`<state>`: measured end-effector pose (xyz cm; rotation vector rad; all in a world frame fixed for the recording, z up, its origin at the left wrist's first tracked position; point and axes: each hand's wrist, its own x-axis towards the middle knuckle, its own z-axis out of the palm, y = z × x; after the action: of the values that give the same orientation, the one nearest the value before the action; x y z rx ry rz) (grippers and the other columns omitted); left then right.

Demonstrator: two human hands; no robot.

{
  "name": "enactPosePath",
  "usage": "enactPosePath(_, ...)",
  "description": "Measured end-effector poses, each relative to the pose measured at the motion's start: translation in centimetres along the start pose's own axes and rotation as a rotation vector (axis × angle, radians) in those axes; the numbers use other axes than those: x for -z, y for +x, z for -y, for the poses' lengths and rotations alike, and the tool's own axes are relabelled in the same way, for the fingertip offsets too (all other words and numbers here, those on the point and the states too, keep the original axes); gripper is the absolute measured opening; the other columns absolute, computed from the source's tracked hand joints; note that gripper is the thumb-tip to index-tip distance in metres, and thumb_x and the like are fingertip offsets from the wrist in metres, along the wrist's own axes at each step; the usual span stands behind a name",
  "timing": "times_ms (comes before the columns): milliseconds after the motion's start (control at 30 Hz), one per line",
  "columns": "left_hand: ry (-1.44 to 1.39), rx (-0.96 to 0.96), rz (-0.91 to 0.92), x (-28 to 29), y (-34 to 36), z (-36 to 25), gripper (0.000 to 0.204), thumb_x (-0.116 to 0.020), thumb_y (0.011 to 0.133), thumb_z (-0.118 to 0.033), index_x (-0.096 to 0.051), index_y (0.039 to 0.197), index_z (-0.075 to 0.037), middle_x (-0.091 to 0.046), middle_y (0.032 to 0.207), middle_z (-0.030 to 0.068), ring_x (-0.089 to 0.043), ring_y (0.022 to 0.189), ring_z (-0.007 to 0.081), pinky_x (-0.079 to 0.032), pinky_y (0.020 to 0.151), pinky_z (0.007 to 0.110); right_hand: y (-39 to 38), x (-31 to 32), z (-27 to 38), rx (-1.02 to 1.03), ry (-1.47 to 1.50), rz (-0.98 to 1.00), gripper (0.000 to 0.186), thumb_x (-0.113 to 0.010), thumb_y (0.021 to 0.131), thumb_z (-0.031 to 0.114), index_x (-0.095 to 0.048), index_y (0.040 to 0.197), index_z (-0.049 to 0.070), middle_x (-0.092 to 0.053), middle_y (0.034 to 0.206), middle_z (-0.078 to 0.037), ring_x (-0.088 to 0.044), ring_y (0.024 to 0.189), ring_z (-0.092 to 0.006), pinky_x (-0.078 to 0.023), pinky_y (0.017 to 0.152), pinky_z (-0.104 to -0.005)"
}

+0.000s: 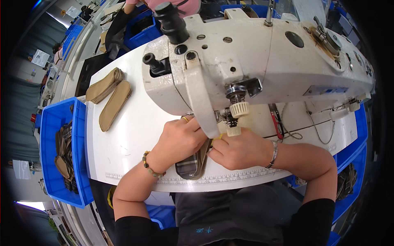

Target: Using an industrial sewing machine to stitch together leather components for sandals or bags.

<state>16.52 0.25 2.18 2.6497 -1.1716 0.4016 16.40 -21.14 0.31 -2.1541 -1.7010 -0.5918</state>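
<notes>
A slipper (188, 167) with a grey plaid fabric top and a tan sole edge lies on the white sewing table under the head of the sewing machine (242, 61). My left hand (182, 139), wearing a ring and a beaded bracelet, is closed on its left side, fingertips partly hidden by the machine's lever arm. On the other side my right hand (240, 149), with a silver bracelet, has its fingers curled against the slipper's edge. A bit of yellow shows by the right fingers. The needle and presser foot are hidden behind the machine head and hands.
Tan insoles (115, 105) lie at the table's left, some stacked. Red-handled snips (278, 127) and a cord lie right of the machine. A blue bin (78, 164) of plaid pieces stands left; another blue bin (357, 180) is right. A person in pink (180, 6) is beyond.
</notes>
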Motion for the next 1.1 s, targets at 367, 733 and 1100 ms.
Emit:
enactPosePath(367, -0.276, 0.268, -0.029, 0.4, -0.3, 0.6, 0.014, -0.07, 0.075, -0.002, -0.069, 0.088, -0.001, -0.069, 0.084, 0.0167, -0.068, 0.072, 0.0349, -0.055, 0.065, 0.039, 0.3, -1.1, 0.8, -0.138, -0.229, -0.118, 0.018, -0.061, 0.077, 0.018, -0.067, 0.087, 0.004, -0.066, 0.095, -0.011, -0.062, 0.06, -0.0136, -0.047, 0.05, -0.0292)
enactPosePath(733, -0.335, 0.316, -0.039, 0.3, -0.3, 0.1, 0.018, -0.07, 0.076, -0.001, -0.073, 0.093, -0.004, -0.067, 0.085, 0.014, -0.066, 0.074, 0.0334, -0.053, 0.066, 0.038, 0.4, -1.3, 0.3, -0.126, -0.103, -0.018, 0.014, -0.06, 0.079, 0.017, -0.066, 0.087, 0.006, -0.062, 0.087, -0.007, -0.063, 0.06, -0.0147, -0.048, 0.05, -0.0296)
enactPosePath(1100, -0.164, 0.347, 0.027, 0.0, 0.3, -1.7, 0.021, -0.07, 0.074, -0.003, -0.076, 0.094, -0.009, -0.067, 0.086, 0.0064, -0.065, 0.069, 0.0284, -0.052, 0.061, 0.038, -0.3, -1.3, 0.3, -0.111, 0.045, 0.047, 0.011, -0.064, 0.075, 0.014, -0.059, 0.068, 0.008, -0.05, 0.069, -0.004, -0.059, 0.052, -0.0178, -0.046, 0.046, -0.0333)
